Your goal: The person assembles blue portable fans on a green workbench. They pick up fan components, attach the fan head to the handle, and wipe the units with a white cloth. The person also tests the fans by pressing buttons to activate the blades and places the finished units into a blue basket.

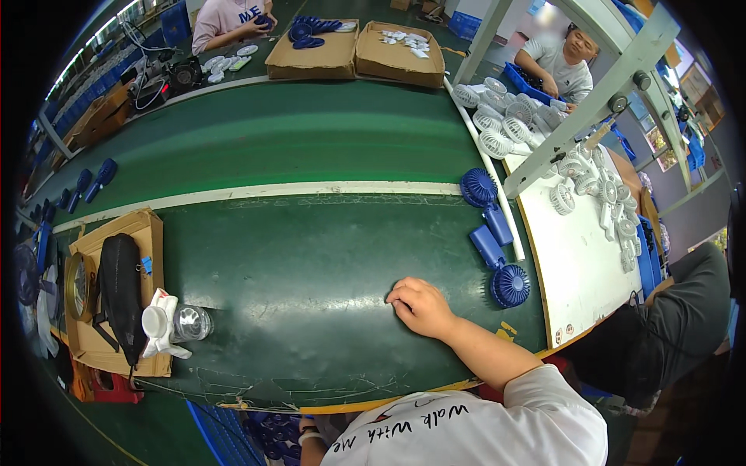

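Observation:
My right hand (420,305) rests on the green work table (311,264), its fingers curled in and nothing seen in them. Right of it lie two dark blue handheld fans, one with its round head (510,286) toward me and the other with its head (478,187) away from me. My left hand (308,424) is down below the table's front edge, beside a heap of dark blue fans (273,436). The table edge and my shirt hide most of it, so its fingers do not show.
At left a cardboard tray (155,264) holds a black pouch (120,295) and a tape roll (80,286); a clear jar (192,323) stands alongside. White fans (606,186) cover a white board at right. Beyond the green belt (311,140) are two cardboard boxes (400,74). Co-workers sit around.

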`<state>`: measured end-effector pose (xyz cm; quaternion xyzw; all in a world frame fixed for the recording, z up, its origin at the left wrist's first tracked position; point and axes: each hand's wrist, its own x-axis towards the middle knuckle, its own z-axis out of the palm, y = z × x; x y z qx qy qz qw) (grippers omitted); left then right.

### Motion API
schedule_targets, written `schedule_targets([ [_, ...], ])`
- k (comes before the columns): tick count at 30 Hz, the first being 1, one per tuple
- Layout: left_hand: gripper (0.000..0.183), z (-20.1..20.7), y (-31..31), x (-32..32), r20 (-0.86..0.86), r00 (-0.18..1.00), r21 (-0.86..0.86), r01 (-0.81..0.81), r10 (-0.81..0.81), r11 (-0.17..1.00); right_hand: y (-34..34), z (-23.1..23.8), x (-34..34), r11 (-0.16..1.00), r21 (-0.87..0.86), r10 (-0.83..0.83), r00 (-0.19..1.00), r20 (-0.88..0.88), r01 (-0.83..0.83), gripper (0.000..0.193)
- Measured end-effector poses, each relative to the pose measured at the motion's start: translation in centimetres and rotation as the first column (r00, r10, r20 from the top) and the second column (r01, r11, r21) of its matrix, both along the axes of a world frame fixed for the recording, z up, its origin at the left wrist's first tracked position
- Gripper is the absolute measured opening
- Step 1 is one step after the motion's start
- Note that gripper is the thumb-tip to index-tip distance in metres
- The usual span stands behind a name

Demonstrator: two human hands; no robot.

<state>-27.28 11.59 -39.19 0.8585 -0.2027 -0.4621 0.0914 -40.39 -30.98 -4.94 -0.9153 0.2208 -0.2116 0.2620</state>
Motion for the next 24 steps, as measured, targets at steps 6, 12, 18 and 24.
schedule_targets([
  [6,0.018,0.8,-1.1,-0.6,-0.013,1.0,0.025,0.008,-0.008,1.0,0.1,0.4,0.3,1.0,-0.01,0.006,1.0,0.006,-0.006,0.013],
  [12,0.018,1.0,-2.1,0.3,-0.004,1.0,0.049,0.023,-0.023,0.999,0.2,0.3,0.3,1.0,0.011,-0.01,1.0,0.014,0.009,0.013],
  [18,0.018,1.0,-4.0,1.1,-0.001,0.999,0.042,0.037,-0.037,0.998,0.1,0.2,0.1,1.0,0.014,0.002,1.0,0.003,-0.002,0.013],
  [24,0.017,1.6,-4.4,2.0,0.005,0.999,0.035,0.036,-0.036,0.999,0.2,0.5,0.1,1.0,0.02,0.002,1.0,0.0,-0.002,0.012],
])
